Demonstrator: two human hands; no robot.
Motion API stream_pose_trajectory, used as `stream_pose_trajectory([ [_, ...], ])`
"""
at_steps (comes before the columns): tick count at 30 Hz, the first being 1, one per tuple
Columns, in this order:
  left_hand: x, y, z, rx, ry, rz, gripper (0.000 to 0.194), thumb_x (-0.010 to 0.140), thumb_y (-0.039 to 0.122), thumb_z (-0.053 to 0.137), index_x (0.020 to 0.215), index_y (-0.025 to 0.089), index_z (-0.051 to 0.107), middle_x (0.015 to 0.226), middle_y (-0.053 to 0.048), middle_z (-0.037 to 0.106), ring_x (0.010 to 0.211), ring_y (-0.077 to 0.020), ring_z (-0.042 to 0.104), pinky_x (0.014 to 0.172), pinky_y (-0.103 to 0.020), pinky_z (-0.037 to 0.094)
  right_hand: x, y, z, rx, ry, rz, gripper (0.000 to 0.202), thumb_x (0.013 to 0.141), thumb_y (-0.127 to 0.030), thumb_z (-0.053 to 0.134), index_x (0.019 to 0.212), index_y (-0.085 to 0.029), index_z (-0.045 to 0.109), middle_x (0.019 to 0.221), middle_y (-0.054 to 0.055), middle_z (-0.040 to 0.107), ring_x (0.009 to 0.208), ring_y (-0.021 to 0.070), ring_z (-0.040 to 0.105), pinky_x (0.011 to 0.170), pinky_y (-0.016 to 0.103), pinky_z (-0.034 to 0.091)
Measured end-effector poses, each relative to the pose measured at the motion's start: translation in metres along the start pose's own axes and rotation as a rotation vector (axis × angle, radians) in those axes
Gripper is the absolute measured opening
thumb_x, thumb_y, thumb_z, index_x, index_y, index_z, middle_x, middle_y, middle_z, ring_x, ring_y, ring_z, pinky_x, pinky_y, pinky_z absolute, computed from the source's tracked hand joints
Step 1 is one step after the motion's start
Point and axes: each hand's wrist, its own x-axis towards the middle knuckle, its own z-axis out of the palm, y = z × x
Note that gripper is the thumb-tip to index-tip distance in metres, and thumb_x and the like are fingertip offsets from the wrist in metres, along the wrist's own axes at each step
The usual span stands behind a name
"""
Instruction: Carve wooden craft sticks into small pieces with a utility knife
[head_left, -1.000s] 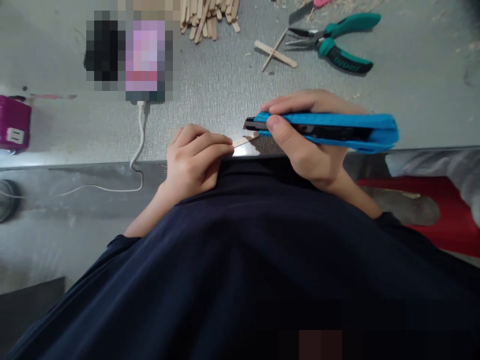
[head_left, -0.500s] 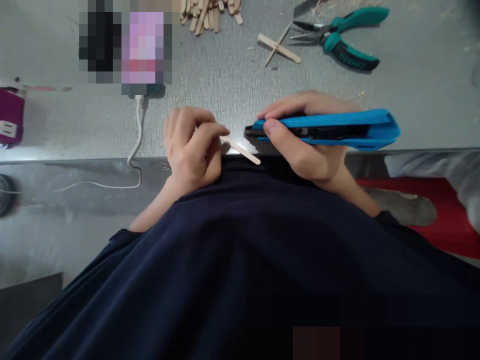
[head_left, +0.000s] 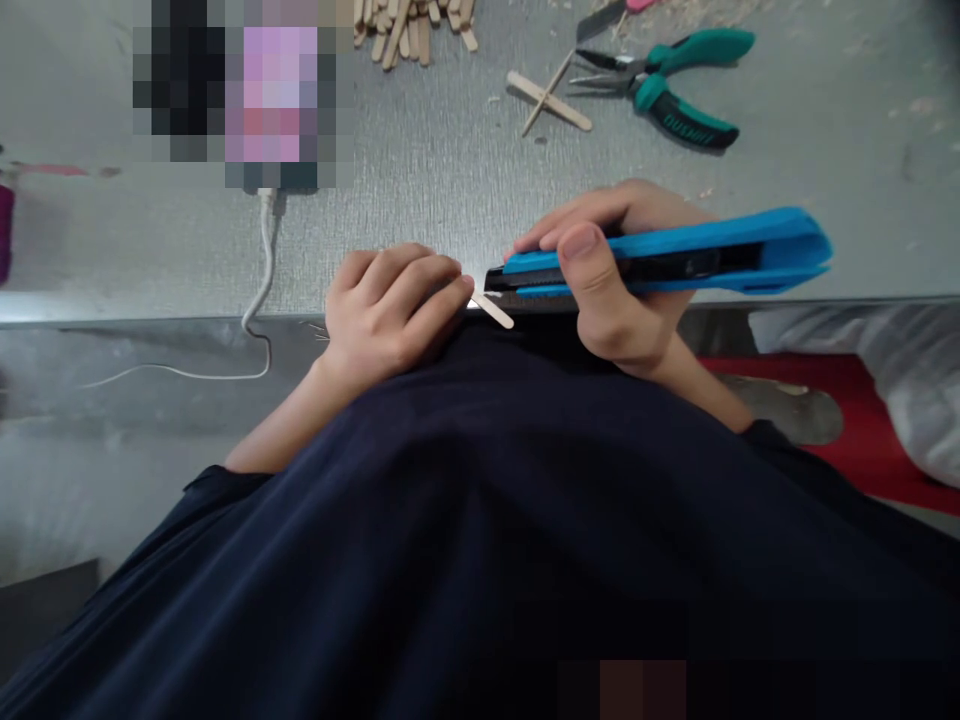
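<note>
At the table's front edge my left hand [head_left: 397,305] is closed on a wooden craft stick [head_left: 493,310]. One rounded end of the stick sticks out past the fingertips toward the right; the rest is hidden under the fingers. My right hand [head_left: 615,270] grips a blue utility knife [head_left: 697,255] with a black slider track, thumb on its near side. The knife lies nearly level, its nose pointing left, close to the stick and my left fingertips. How far the blade is out I cannot tell.
Green-handled long-nose pliers [head_left: 667,85] lie at the back right, beside two crossed wooden sticks [head_left: 551,100]. Several craft sticks are piled [head_left: 412,25] at the back. A white cable [head_left: 262,260] runs from a blurred device over the table edge [head_left: 135,318].
My left fingers have slid along the stick toward its right end, so less of it shows. My right thumb has lifted back along the knife. The view has shifted slightly.
</note>
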Motion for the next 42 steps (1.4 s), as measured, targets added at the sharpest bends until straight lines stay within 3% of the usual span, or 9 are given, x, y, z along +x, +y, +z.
stream_pose_trajectory([
  [3, 0.000, 0.004, 0.005, -0.011, 0.045, -0.009, 0.032, 0.119, 0.060, 0.067, 0.140, 0.041, 0.080, 0.132, -0.010, 0.086, 0.130, -0.0392, 0.083, 0.104, -0.066, 0.063, -0.001, 0.004, 0.004, -0.018, 0.056, -0.172, 0.017, 0.112, -0.047, 0.079, 0.102, -0.037, 0.087, 0.096, 0.000, 0.088, 0.081, 0.0273, 0.081, 0.074, 0.048, 0.064],
  [8, 0.002, 0.011, 0.006, -0.068, 0.010, -0.112, 0.029, 0.119, 0.058, 0.067, 0.130, 0.037, 0.083, 0.126, -0.010, 0.084, 0.132, -0.0413, 0.084, 0.107, -0.069, 0.064, -0.002, 0.008, 0.011, -0.051, 0.139, -0.204, 0.014, 0.111, -0.037, 0.079, 0.100, -0.035, 0.089, 0.096, -0.001, 0.089, 0.077, 0.0229, 0.077, 0.076, 0.043, 0.065],
  [12, 0.008, 0.012, 0.008, -0.126, 0.027, -0.165, 0.027, 0.118, 0.057, 0.070, 0.129, 0.036, 0.082, 0.126, -0.011, 0.083, 0.132, -0.0419, 0.082, 0.108, -0.070, 0.064, 0.000, 0.013, 0.013, -0.047, 0.136, -0.235, 0.012, 0.108, -0.041, 0.081, 0.101, -0.035, 0.089, 0.093, 0.000, 0.086, 0.078, 0.0258, 0.078, 0.072, 0.044, 0.062],
  [20, 0.016, 0.011, 0.028, -0.021, 0.103, -0.210, 0.022, 0.121, 0.047, 0.062, 0.125, 0.034, 0.080, 0.122, -0.009, 0.081, 0.121, -0.0373, 0.085, 0.101, -0.065, 0.065, 0.000, 0.013, 0.010, -0.069, 0.148, -0.182, 0.010, 0.110, -0.038, 0.082, 0.106, -0.037, 0.091, 0.097, 0.002, 0.085, 0.088, 0.0299, 0.079, 0.075, 0.047, 0.064],
  [27, 0.015, 0.014, 0.025, 0.059, 0.154, -0.205, 0.029, 0.123, 0.047, 0.056, 0.125, 0.033, 0.080, 0.119, -0.010, 0.084, 0.112, -0.0342, 0.085, 0.094, -0.057, 0.067, 0.001, 0.031, 0.014, -0.082, 0.169, -0.193, 0.014, 0.112, -0.049, 0.081, 0.106, -0.040, 0.089, 0.100, 0.001, 0.085, 0.090, 0.0293, 0.081, 0.079, 0.047, 0.067],
  [31, 0.016, 0.014, 0.026, 0.042, 0.150, -0.204, 0.029, 0.122, 0.049, 0.057, 0.124, 0.033, 0.081, 0.118, -0.010, 0.084, 0.114, -0.0346, 0.085, 0.093, -0.056, 0.066, 0.004, 0.030, 0.013, -0.007, 0.142, -0.209, 0.014, 0.111, -0.055, 0.081, 0.107, -0.044, 0.089, 0.098, -0.001, 0.085, 0.087, 0.0299, 0.082, 0.075, 0.048, 0.066],
  [35, 0.016, 0.014, 0.026, 0.018, 0.141, -0.217, 0.028, 0.122, 0.049, 0.058, 0.125, 0.033, 0.080, 0.120, -0.011, 0.084, 0.116, -0.0355, 0.084, 0.095, -0.058, 0.066, 0.004, 0.024, 0.010, -0.032, 0.085, -0.172, 0.013, 0.112, -0.051, 0.079, 0.109, -0.044, 0.090, 0.102, -0.001, 0.087, 0.092, 0.0299, 0.083, 0.080, 0.049, 0.069],
  [42, 0.014, 0.015, 0.026, -0.021, 0.119, -0.241, 0.028, 0.123, 0.050, 0.057, 0.128, 0.034, 0.080, 0.126, -0.009, 0.084, 0.122, -0.0365, 0.085, 0.101, -0.060, 0.066, 0.004, 0.021, 0.010, -0.034, 0.103, -0.203, 0.010, 0.107, -0.047, 0.084, 0.101, -0.040, 0.088, 0.097, -0.002, 0.088, 0.089, 0.0297, 0.082, 0.081, 0.049, 0.070],
])
